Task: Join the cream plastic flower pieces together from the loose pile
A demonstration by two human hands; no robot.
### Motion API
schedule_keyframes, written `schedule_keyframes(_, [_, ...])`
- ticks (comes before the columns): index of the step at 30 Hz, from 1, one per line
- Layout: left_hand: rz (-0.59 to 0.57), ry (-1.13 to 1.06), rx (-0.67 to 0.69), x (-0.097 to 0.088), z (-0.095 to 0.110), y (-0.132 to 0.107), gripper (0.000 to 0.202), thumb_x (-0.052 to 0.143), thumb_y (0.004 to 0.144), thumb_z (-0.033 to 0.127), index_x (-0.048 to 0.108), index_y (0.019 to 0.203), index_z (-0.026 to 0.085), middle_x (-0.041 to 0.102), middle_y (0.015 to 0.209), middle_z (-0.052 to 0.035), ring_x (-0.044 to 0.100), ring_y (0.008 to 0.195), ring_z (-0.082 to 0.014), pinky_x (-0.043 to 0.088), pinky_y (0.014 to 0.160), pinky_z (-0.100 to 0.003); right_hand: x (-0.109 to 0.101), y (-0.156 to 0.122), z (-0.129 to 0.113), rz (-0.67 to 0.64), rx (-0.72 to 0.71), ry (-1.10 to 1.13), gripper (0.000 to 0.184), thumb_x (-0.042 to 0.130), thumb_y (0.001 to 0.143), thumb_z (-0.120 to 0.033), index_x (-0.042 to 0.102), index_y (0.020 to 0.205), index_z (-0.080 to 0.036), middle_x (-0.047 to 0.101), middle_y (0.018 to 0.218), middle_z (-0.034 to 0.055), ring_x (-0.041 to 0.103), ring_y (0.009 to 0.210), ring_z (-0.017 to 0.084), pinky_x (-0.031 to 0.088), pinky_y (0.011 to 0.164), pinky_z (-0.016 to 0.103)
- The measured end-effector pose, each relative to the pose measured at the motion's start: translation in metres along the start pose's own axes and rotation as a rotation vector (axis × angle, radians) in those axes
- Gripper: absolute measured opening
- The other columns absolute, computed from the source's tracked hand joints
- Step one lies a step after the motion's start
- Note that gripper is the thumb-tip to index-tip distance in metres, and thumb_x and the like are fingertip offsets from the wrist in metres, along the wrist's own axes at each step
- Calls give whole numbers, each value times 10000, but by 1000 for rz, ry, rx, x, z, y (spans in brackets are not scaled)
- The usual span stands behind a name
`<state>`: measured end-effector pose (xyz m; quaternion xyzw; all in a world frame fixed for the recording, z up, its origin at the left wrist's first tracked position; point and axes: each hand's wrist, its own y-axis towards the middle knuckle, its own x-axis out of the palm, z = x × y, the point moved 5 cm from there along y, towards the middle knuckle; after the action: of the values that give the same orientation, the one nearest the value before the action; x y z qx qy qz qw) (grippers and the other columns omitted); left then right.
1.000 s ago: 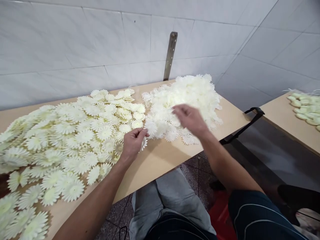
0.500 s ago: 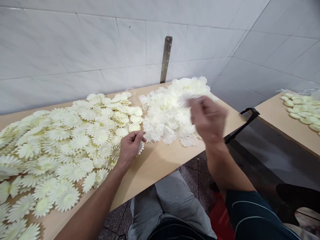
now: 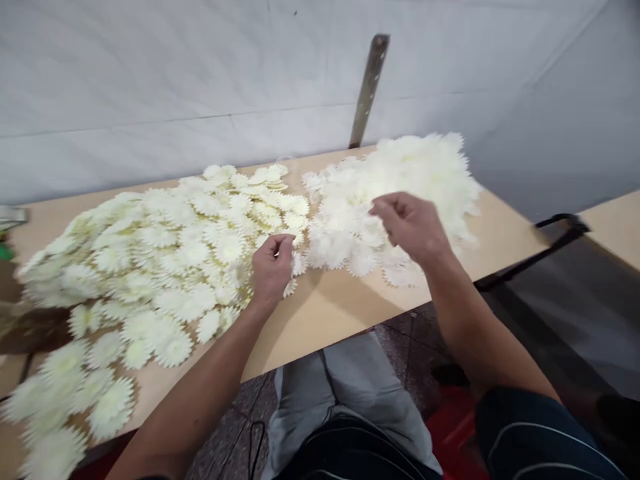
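Note:
Cream plastic daisy-shaped flower pieces cover a light wooden table. A wide spread of flowers lies at the left and a heaped white pile at the right. My left hand rests at the right edge of the spread, fingers curled and pinched on a flower piece. My right hand hovers over the near edge of the white pile, fingertips pinched together; whatever is between them is too blurred to name.
A white tiled wall backs the table, with a metal bracket fixed upright on it. A black bar bridges to a second table at the right. My grey-trousered legs are under the table edge.
My right hand lifted up from the white pile, then came back down towards its near edge. My left hand stayed at the spread's edge. The camera swung, blurring the view.

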<state>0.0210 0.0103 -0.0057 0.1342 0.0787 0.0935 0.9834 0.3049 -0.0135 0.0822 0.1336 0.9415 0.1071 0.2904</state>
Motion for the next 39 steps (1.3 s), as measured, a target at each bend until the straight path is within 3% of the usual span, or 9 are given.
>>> schedule_keyframes(3, [24, 16, 74, -4, 3, 1, 257, 678, 994, 422, 773, 932, 191, 668, 731, 3, 575, 679, -140, 469, 677, -263, 85, -36, 4, -398, 117, 235, 527, 681, 1005, -699, 752, 979, -178, 647, 660, 15, 512, 457, 111, 422, 409, 263])
schedule_keyframes(5, [15, 32, 86, -6, 3, 2, 266, 666, 1018, 438, 760, 954, 198, 675, 745, 4, 569, 677, -142, 470, 683, -268, 127, -51, -5, -570, 140, 351, 555, 704, 973, -750, 726, 970, -196, 661, 672, 13, 537, 450, 117, 456, 398, 264])
schedule_keyframes(9, [22, 52, 84, -11, 4, 2, 254, 678, 1027, 452, 746, 962, 216, 730, 833, -19, 629, 768, -166, 518, 768, -281, 159, -52, -23, -616, 144, 394, 571, 795, 893, -774, 683, 895, -214, 641, 605, -8, 558, 424, 129, 460, 373, 262])
schedule_keyframes(19, [52, 45, 183, -14, 12, 1, 351, 651, 1065, 542, 740, 981, 214, 695, 817, -21, 617, 729, -155, 517, 731, -289, 159, -39, -15, -518, 171, 471, 505, 859, 843, -683, 711, 873, -201, 625, 556, -28, 536, 416, 118, 481, 403, 261])
schedule_keyframes(23, [-45, -86, 42, -10, 9, 0, 496, 606, 1057, 679, 743, 1106, 205, 668, 787, -5, 559, 541, -118, 471, 536, -282, 142, -28, -12, -372, 98, 424, 473, 841, 856, -656, 692, 856, -207, 610, 559, -36, 525, 426, 118, 465, 422, 272])
schedule_keyframes(27, [-129, -150, -11, -2, 8, -2, 541, 743, 938, 735, 722, 1063, 209, 684, 763, 4, 622, 562, -123, 481, 496, -255, 125, -22, -12, -245, 50, 428, 458, 825, 872, -647, 673, 876, -215, 617, 589, -34, 522, 441, 122, 469, 435, 288])
schedule_keyframes(31, [-124, -107, -15, 1, 7, -5, 534, 746, 922, 738, 679, 866, 212, 657, 663, 20, 585, 501, -103, 465, 491, -247, 124, -22, -12, -271, 56, 477, 556, 827, 834, -732, 685, 964, -211, 642, 658, -22, 543, 481, 132, 481, 435, 294])
schedule_keyframes(34, [-136, -94, -10, 1, 7, -6, 532, 728, 938, 733, 686, 841, 212, 641, 625, 24, 575, 478, -102, 449, 485, -251, 129, -22, -11, -316, 52, 464, 648, 843, 791, -781, 713, 1050, -201, 711, 797, 20, 577, 539, 142, 478, 451, 301])
schedule_keyframes(39, [-182, -80, -30, 3, 8, -9, 528, 696, 973, 721, 689, 827, 214, 623, 573, 27, 569, 477, -105, 439, 486, -245, 131, -17, -7, -293, -12, 306, 535, 775, 877, -748, 731, 832, -216, 637, 679, 19, 570, 600, 174, 428, 509, 315])
